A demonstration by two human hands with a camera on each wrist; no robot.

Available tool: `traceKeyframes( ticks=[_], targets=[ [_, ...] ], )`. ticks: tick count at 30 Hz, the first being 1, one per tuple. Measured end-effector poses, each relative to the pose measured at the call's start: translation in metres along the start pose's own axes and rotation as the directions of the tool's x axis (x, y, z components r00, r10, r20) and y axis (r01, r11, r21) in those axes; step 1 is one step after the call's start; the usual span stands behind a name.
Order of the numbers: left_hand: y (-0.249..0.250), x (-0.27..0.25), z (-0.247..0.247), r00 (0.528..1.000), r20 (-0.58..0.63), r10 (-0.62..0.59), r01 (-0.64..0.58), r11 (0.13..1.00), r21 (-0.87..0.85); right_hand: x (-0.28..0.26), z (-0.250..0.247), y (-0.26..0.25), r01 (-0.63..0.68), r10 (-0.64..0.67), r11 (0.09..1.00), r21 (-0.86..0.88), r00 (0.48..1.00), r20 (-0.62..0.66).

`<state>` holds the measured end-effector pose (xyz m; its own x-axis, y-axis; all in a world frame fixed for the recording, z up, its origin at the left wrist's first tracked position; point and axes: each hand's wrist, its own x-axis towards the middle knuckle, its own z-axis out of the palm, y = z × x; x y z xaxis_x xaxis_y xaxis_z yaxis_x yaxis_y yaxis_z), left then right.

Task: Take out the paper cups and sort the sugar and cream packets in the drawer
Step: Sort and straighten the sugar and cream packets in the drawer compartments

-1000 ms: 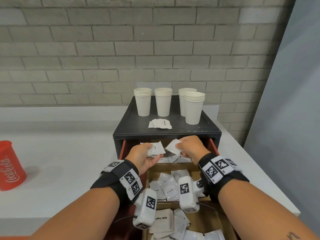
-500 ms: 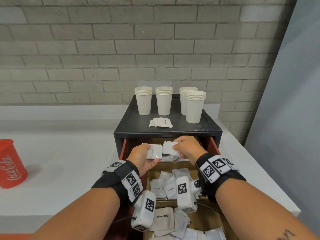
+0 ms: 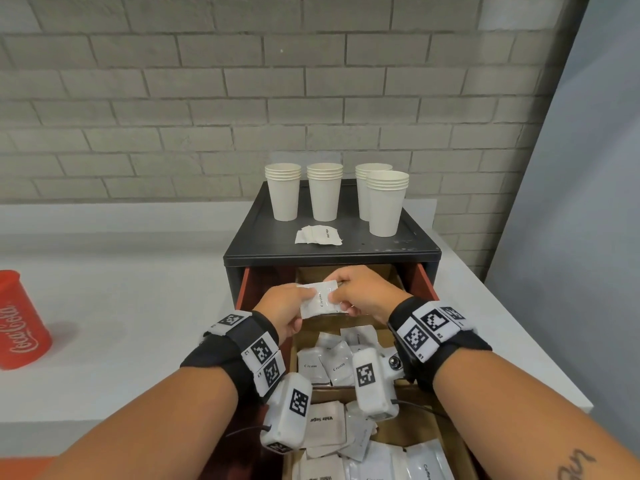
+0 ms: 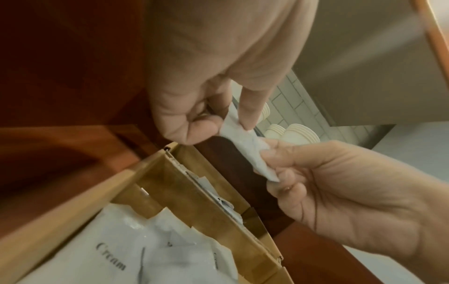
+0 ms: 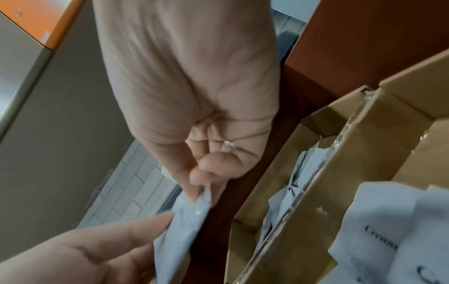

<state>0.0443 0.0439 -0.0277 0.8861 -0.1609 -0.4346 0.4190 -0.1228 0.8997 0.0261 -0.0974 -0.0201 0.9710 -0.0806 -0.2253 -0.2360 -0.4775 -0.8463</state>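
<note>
Both hands meet over the far end of the open drawer (image 3: pixel 420 282), just under the front edge of the black cabinet top (image 3: pixel 332 252): the left hand (image 3: pixel 282 308) and the right hand (image 3: pixel 363 296) each pinch white packets (image 3: pixel 320 301) between them, the top one marked "Cream". The paper cups (image 3: pixel 323 192) already stand in four stacks along the back edge of the cabinet top, with a few loose packets (image 3: pixel 318 235) near its middle. To do this step well, I would say, the person should square the packets into one neat stack, check each label, then lay them in the middle cardboard compartment (image 3: pixel 301 336), where other cream packets (image 3: pixel 325 367) lie; the white sugar packets (image 3: pixel 325 422) sit in the nearer one. The head view alone shows the printed label and the cups' arrangement. The left wrist view shows the thumb and fingertips (image 4: pixel 248 123) nipping the packet's edge, and the right wrist view shows more packets (image 5: pixel 289 194) left in the far compartment, hidden from above.
</note>
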Motion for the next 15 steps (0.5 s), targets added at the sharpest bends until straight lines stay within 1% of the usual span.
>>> traceKeyframes(
  ticks=[2, 4, 5, 6, 7, 8, 9, 10, 12, 13, 14, 15],
  targets=[
    [-0.001, -0.002, -0.001, 1.0, -0.023, 0.013, -0.011, 0.996, 0.088, -0.003, -0.007, 0.003, -0.033, 0.04, 0.989, -0.145, 0.998, 0.044],
    [-0.004, -0.002, -0.002, 1.0, -0.022, 0.011, -0.006, 0.981, 0.195, -0.009, -0.014, 0.004, -0.077, 0.114, 0.938, -0.339, 0.989, 0.092],
    [-0.006, -0.004, -0.002, 1.0, -0.024, 0.006, 0.001, 0.964, 0.265, -0.012, -0.017, 0.004, -0.076, 0.143, 0.886, -0.458, 0.983, 0.111],
    [-0.007, -0.008, -0.002, 1.0, -0.031, 0.002, 0.009, 0.941, 0.338, -0.016, -0.019, 0.003, -0.054, 0.154, 0.813, -0.58, 0.98, 0.125],
    [-0.01, -0.012, -0.001, 0.999, -0.035, -0.005, 0.019, 0.918, 0.396, -0.021, -0.021, 0.003, -0.019, 0.144, 0.738, -0.675, 0.981, 0.13],
    [-0.013, -0.015, 0.0, 0.999, -0.028, -0.02, 0.031, 0.895, 0.446, -0.026, -0.022, 0.001, 0.017, 0.122, 0.686, -0.727, 0.983, 0.138],
    [-0.016, -0.017, 0.002, 0.999, -0.011, -0.036, 0.036, 0.866, 0.498, -0.03, -0.022, 0.0, 0.048, 0.109, 0.673, -0.739, 0.981, 0.163],
    [-0.019, -0.022, 0.004, 0.999, -0.004, -0.049, 0.043, 0.824, 0.565, -0.036, -0.02, -0.002, 0.081, 0.105, 0.681, -0.728, 0.973, 0.207],
    [-0.024, -0.03, 0.008, 0.997, -0.012, -0.073, 0.063, 0.744, 0.665, -0.048, -0.011, -0.004, 0.167, 0.126, 0.69, -0.705, 0.931, 0.343],
    [-0.027, -0.031, 0.01, 0.996, -0.023, -0.089, 0.081, 0.729, 0.68, -0.052, -0.003, -0.003, 0.221, 0.144, 0.672, -0.707, 0.897, 0.418],
    [-0.028, -0.031, 0.011, 0.993, -0.024, -0.112, 0.099, 0.734, 0.672, -0.058, 0.005, -0.002, 0.281, 0.167, 0.635, -0.72, 0.86, 0.483],
    [-0.03, -0.03, 0.011, 0.991, -0.028, -0.133, 0.119, 0.756, 0.644, -0.064, 0.014, -0.001, 0.343, 0.188, 0.583, -0.737, 0.825, 0.533]
  ],
)
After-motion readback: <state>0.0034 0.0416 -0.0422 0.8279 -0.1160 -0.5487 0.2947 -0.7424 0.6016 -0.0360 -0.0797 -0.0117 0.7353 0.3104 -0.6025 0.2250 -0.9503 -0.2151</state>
